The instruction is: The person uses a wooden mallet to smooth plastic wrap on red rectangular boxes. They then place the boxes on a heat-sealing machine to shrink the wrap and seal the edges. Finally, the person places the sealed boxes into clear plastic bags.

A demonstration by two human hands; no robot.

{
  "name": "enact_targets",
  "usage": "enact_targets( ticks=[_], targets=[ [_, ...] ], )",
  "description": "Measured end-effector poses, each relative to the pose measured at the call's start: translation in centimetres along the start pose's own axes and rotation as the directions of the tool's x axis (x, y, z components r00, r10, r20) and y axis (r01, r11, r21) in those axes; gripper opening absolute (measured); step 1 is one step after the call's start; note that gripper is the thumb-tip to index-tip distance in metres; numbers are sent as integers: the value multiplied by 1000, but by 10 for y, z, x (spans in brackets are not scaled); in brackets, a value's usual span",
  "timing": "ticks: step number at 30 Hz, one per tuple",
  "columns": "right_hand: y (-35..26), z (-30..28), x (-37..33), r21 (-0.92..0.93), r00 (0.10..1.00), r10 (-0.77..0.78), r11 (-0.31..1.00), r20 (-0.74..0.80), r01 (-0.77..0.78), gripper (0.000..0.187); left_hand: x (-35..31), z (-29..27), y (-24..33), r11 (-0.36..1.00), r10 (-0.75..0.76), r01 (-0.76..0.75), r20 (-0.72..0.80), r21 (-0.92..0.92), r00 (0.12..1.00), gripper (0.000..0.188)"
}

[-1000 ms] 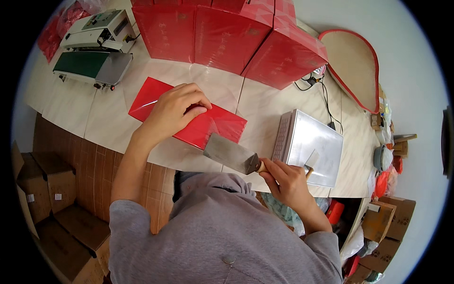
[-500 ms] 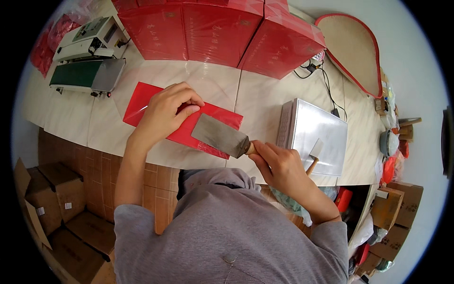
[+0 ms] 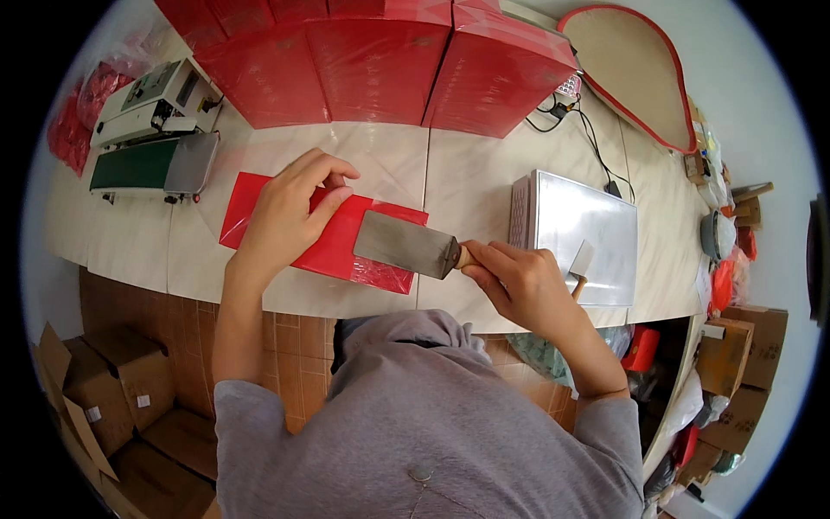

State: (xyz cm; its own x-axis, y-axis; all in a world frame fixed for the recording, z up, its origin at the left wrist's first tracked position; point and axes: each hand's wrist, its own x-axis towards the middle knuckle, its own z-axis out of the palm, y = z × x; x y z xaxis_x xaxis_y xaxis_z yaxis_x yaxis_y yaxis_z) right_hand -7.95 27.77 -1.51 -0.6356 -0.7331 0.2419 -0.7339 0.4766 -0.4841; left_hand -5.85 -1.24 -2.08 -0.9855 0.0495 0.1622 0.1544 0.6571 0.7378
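Observation:
A flat red box [image 3: 346, 258] in shiny clear film lies at a slant on the table before me. My left hand [image 3: 292, 208] rests over its middle, the thumb and bent fingers apart near the far edge. Some of those fingertips are hidden behind the hand. My right hand [image 3: 521, 281] is wrapped round the wooden handle of a scraper [image 3: 404, 244]. The scraper's broad grey metal blade lies over the right part of the box; whether it touches the film, I cannot tell.
Red film-wrapped boxes [image 3: 372, 73] stand along the back. At the left is a white machine with a green belt [image 3: 130, 169]. On the right, a silvery metal case [image 3: 596, 216] carries a smaller scraper [image 3: 583, 259], with cables [image 3: 588, 130] behind. Cardboard cartons [image 3: 130, 381] sit low left.
My left thumb and fingers have spread a little farther apart. The scraper's blade has turned slightly flatter across the box. The whole view has shifted somewhat.

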Motion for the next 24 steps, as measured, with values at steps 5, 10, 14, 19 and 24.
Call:
enact_targets(
  ticks=[5, 10, 14, 19, 24],
  targets=[
    [9, 2, 9, 29, 1000, -12, 1000, -18, 13, 16, 17, -5, 14, 932, 298, -279, -51, 232, 953, 38],
    [12, 1, 15, 36, 1000, -14, 999, -4, 14, 14, 36, -1, 19, 864, 377, -384, 87, 326, 922, 43],
    [14, 3, 16, 59, 1000, -18, 998, -6, 18, 14, 45, 2, 19, 829, 408, -454, 203, 326, 890, 29],
    [15, 1, 19, 53, 1000, -1, 999, -5, 1, 15, 43, 0, 20, 797, 438, -518, 293, 311, 850, 15],
    [13, 0, 18, 81, 1000, -5, 997, -4, 6, 14, 25, 0, 25, 721, 516, -579, 263, 381, 815, 11]
  ],
)
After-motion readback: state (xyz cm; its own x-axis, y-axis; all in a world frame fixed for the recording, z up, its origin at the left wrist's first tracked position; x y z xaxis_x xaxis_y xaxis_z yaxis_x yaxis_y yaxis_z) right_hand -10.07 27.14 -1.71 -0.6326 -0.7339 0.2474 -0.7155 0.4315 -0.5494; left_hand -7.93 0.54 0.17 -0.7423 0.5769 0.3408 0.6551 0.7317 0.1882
